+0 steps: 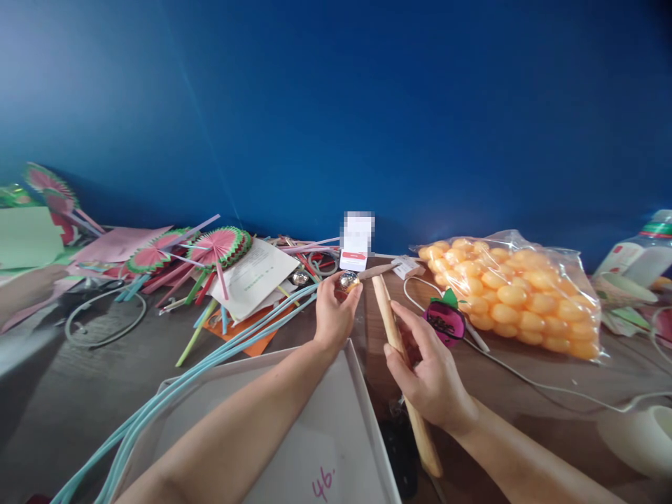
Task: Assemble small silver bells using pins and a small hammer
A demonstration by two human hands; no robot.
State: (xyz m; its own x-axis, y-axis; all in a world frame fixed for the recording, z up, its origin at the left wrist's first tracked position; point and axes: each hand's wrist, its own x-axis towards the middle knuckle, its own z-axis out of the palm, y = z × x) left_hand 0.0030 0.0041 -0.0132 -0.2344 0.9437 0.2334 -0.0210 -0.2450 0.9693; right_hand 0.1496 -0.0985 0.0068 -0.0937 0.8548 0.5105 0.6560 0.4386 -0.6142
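Your left hand (pixel 334 318) was closed at the fingertips, pinching a silver ball (pixel 348 281) between thumb and fingers, just beyond the far corner of a white box (pixel 309 420) marked "46." Your right hand (pixel 433 378) was gripping a wooden stick (pixel 387 311) between thumb and fingers; the stick slanted, its upper end near the ball but apart from it and its lower end coming out below your palm. A brownish strip (pixel 379 271) ran from beside the ball past the stick's top, though you could not tell whether the two were joined. Light blue tubes (pixel 252 331) crossed the box and passed left of your left hand. Beyond them lay white papers (pixel 262 269), a second silver ball (pixel 299 278) and a pink and green paper fan (pixel 223 248). To the right of your right hand sat a purple cup (pixel 446 323), and next to it a clear bag of yellow-orange balls (pixel 512 294), with a white cord (pixel 546 386) trailing across the table (pixel 530 420) in front of the bag.
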